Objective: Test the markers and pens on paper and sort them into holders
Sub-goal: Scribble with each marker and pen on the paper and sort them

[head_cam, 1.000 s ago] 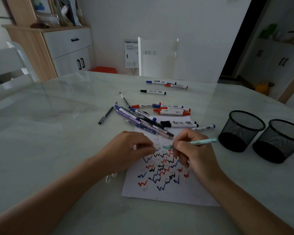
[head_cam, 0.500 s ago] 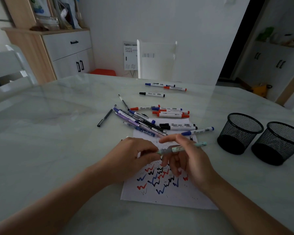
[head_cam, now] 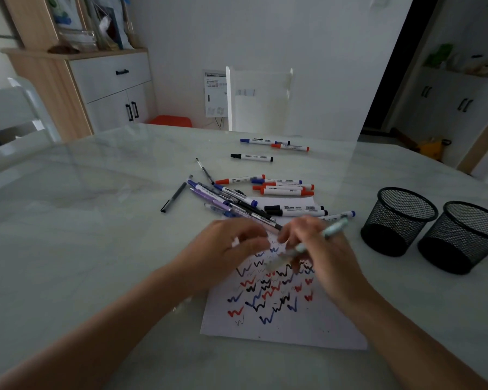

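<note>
Although squiggles fill the paper, both mesh holders at three o'clock look empty and pens lie piled at twelve; my right hand clamps its fingers on the mint pen over the sheet, while my left hand is too blurred to tell

Paper: white, covered with red, blue and black zigzag marks. Pen at frame centre: mint-green barrel. Markers: white barrels with red, blue or black caps. Holders at right: black wire mesh. Tabletop: pale, faintly marbled.
</note>
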